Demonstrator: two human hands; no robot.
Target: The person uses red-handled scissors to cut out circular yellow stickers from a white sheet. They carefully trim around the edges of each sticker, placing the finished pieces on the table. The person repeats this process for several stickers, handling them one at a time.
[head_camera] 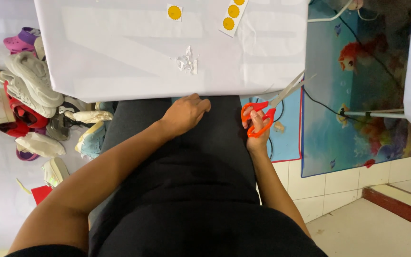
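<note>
**Scissors held at the table's near right corner**

Presently, orange-handled scissors [268,107] are gripped in the right hand [259,128], fingers threaded through the loops. The blades are seen parted, with the long axis running up and to the right, tips lying just past the near right corner of the white table [120,57]. The left hand [185,114] is rested on the dark-clothed lap, loosely curled and holding nothing, its knuckles at the table's near edge.

A small crumpled white scrap [186,63] is noted on the table, ahead of the left hand and well left of the scissor tips. Yellow round stickers [174,12] and a sticker strip [233,11] are placed farther off. A heap of shoes [34,104] is piled on the floor at left. No containers are seen.
</note>
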